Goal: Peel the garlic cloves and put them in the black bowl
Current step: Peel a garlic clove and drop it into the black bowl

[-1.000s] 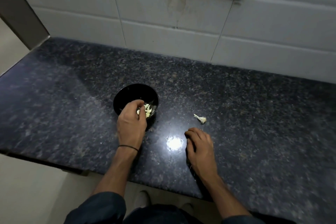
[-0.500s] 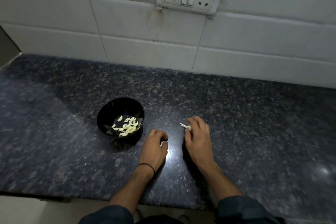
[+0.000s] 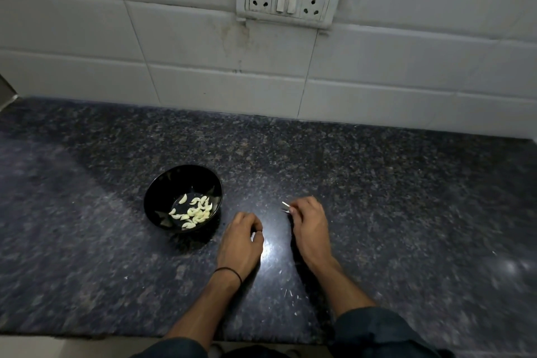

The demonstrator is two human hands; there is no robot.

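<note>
Right hand reached garlic piece, fingers pinching.

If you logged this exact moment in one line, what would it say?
left hand: rests on counter, holds nothing | right hand: pinches garlic piece | black bowl: peeled cloves inside

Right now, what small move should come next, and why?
Probably bring the left hand across to the small pale garlic piece that the right hand pinches on the countertop, to start peeling. The left hand rests idle and holds nothing, and the black bowl already holds peeled cloves. Whether the piece is a clove or stalk is unclear.
</note>
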